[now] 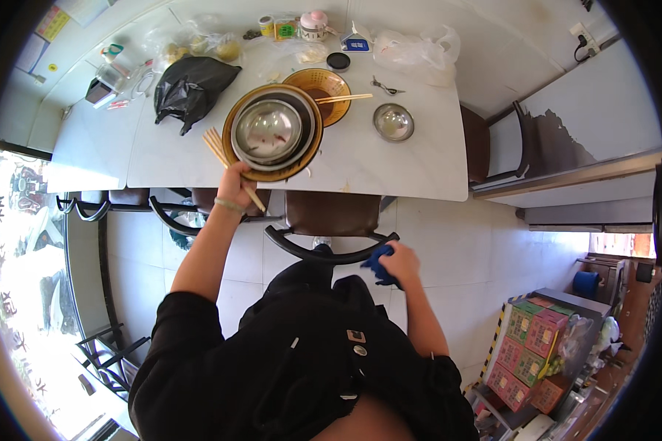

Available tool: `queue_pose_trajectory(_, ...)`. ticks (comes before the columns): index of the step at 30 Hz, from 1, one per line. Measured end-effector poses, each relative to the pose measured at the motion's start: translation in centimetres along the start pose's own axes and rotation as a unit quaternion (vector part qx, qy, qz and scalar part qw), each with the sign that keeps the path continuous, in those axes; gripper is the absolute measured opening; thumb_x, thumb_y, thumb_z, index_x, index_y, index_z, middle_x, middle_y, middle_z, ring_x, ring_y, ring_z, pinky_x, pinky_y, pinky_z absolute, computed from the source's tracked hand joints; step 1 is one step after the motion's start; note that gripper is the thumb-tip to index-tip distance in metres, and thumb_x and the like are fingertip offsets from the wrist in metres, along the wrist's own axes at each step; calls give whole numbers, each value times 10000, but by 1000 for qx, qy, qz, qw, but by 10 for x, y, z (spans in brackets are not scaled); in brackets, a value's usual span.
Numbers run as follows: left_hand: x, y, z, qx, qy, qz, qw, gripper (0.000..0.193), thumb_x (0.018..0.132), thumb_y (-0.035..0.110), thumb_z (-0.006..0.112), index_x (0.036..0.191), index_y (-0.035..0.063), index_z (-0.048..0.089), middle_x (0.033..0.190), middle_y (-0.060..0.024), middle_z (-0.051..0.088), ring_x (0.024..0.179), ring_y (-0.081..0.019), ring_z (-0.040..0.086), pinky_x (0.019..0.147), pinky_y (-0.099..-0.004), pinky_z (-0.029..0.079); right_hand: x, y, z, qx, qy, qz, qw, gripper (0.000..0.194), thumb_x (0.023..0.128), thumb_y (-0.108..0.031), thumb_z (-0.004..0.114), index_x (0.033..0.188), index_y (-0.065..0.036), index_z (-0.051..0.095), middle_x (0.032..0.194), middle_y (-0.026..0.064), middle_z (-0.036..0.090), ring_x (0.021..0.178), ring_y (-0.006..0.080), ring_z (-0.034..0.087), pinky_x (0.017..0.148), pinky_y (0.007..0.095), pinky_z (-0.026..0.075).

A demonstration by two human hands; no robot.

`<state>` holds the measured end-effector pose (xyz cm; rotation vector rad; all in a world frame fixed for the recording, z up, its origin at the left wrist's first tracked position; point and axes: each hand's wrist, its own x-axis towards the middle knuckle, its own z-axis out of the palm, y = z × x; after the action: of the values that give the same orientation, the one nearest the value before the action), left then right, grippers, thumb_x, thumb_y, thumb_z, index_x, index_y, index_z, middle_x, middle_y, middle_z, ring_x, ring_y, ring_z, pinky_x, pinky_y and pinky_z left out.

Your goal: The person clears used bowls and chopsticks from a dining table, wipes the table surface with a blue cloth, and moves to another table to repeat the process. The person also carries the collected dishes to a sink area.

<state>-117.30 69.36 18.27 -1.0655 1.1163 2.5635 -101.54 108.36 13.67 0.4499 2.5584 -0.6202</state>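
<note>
My left hand (236,186) grips the near rim of a yellow-brown bowl (314,161) and a bundle of wooden chopsticks (215,144). Nested inside that bowl are metal bowls, the top one (268,130) with reddish scraps in it. Behind the stack, another yellow-brown bowl (339,88) rests on the white table (419,165), with chopsticks (356,97) across its rim and brown liquid inside. A small metal bowl (393,122) stands to the right. Over the floor by the chair's curved back, my right hand (401,263) is closed on a dark blue cloth (382,265).
A brown chair (332,212) stands at the table's near edge. On the table are a black plastic bag (193,91), a round black lid (338,62), keys (387,85), clear bags (419,52) and a pink-lidded jar (314,25). Stacked boxes (529,342) are at lower right.
</note>
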Motion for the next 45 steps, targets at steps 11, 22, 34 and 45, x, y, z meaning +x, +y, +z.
queue_pose_trajectory(11, 122, -17, 90, -46, 27, -20, 998, 154, 761, -58, 486, 839, 72, 459, 741, -36, 494, 492, -85, 375, 350, -157, 225, 196, -15, -151, -66, 241, -89, 964, 552, 776, -445, 671, 1200, -99, 592, 1190, 171, 578, 1094, 331, 550, 896, 439, 456)
queue_pose_trajectory(22, 147, -48, 99, -68, 146, 51, 986, 136, 781, -60, 470, 896, -5, 518, 843, -92, 596, 577, -116, 534, 335, -152, 275, 296, -54, -150, 349, -18, -21, 937, 168, 790, -21, 543, 897, 70, 635, 727, 148, 649, 537, 201, 649, 465, 295, 547)
queue_pose_trajectory(34, 113, -45, 127, -68, 150, 85, 983, 215, 741, -102, 530, 868, 69, 500, 786, -30, 550, 581, -96, 509, 387, -178, 331, 268, -258, -204, 297, -96, -285, 906, 161, 817, -94, 569, 835, 58, 622, 654, 131, 637, 557, 201, 655, 502, 309, 508)
queue_pose_trajectory(45, 96, -27, 98, -72, 98, 57, 991, 304, 745, -106, 521, 948, 117, 485, 797, -3, 549, 523, -68, 447, 373, -179, 276, 339, -234, -150, -208, 241, -475, 820, 195, 853, -140, 535, 996, -30, 610, 1026, 158, 638, 914, 320, 634, 832, 476, 460)
